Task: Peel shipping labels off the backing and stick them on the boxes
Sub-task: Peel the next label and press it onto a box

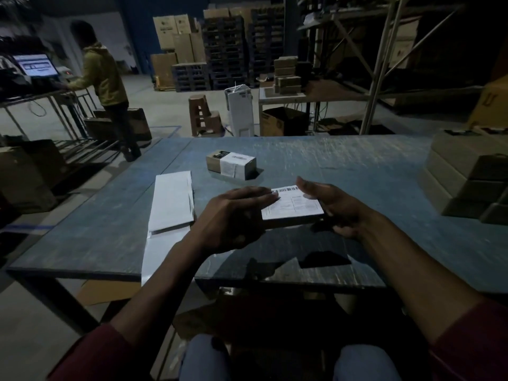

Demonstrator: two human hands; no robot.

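A flat box (292,215) is seen near the front edge of the table (357,166), with a label (295,203) laid on its top. Bare tabletop is left around the box on all sides. The label is pressed by the straight fingers of the left hand (236,215); the box's right end is cupped by the loosely opened right hand (330,204). Left of the box, backing sheets (171,200) overhang the front edge. Beyond the box, a labelled carton (231,164) is set; far right of it, stacked boxes (467,174) are piled.
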